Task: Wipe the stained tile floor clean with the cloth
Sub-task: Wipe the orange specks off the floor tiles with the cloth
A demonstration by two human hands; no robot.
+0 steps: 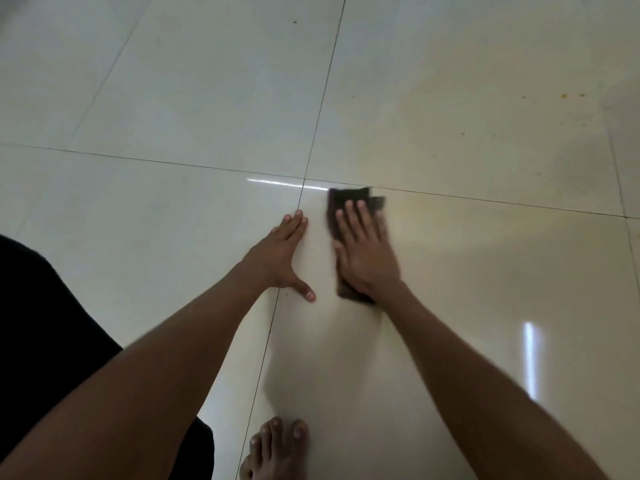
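Observation:
A dark folded cloth (341,199) lies flat on the glossy pale tile floor (194,98), just right of the crossing of two grout lines. My right hand (363,251) presses down on the cloth with fingers spread, covering most of it. To its left, my left hand (284,252) rests flat on the tile with fingers apart and holds nothing. A yellowish stain (485,109) spreads over the tile beyond and to the right of the cloth, with small orange specks (571,95) at its far right.
My bare foot (277,448) stands on the floor at the bottom centre. Dark clothing (45,323) fills the lower left. Grout lines (325,91) divide the large tiles. A tiny dark speck (295,21) lies far ahead.

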